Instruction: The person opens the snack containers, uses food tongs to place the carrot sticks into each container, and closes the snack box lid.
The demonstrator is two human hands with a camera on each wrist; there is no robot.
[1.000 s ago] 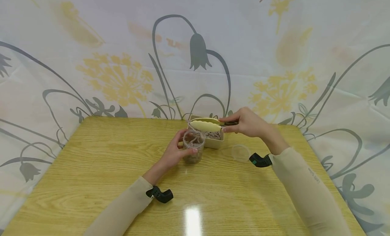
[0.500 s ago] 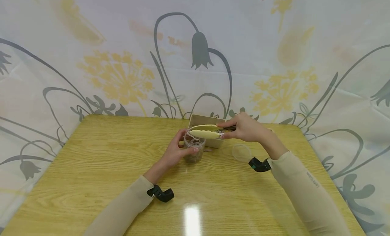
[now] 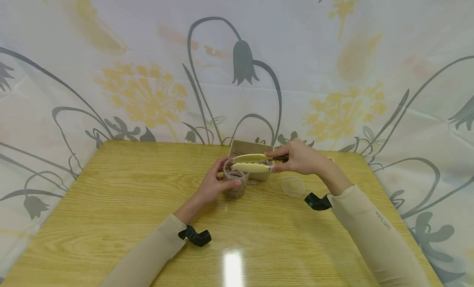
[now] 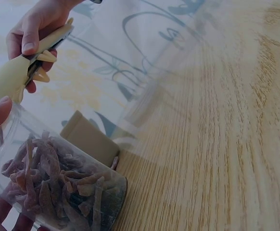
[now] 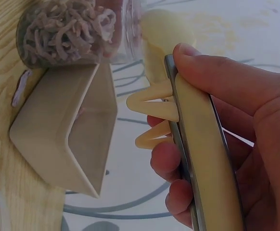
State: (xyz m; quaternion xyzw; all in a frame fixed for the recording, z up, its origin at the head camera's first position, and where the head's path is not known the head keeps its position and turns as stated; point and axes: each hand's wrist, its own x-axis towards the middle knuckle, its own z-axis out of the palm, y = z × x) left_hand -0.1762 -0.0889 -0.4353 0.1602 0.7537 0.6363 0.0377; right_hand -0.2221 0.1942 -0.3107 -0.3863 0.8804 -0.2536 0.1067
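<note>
My left hand (image 3: 213, 183) grips a clear jar (image 3: 235, 189) round its side. Greyish-brown dried strips (image 4: 58, 185) fill much of the jar, which stands on the table. In my right hand (image 3: 301, 156) is a pair of tongs (image 5: 202, 144) with pale yellow scalloped heads. Those heads lie over the jar's mouth, spread apart, and I see no strip clearly held between them. Just behind the jar is a beige box (image 5: 48, 139), partly covered by the tongs in the head view; some strips show inside it.
A round clear lid (image 3: 293, 186) lies on the wooden table (image 3: 148, 221) right of the box. One loose strip (image 5: 21, 88) is on the table beside the box. A flowered cloth (image 3: 148, 52) hangs behind the table's far edge.
The tongs have come down from above the box to the jar's mouth, and their heads have parted. Strips hanging from them have dropped into the jar. A loose strip now shows on the table.
</note>
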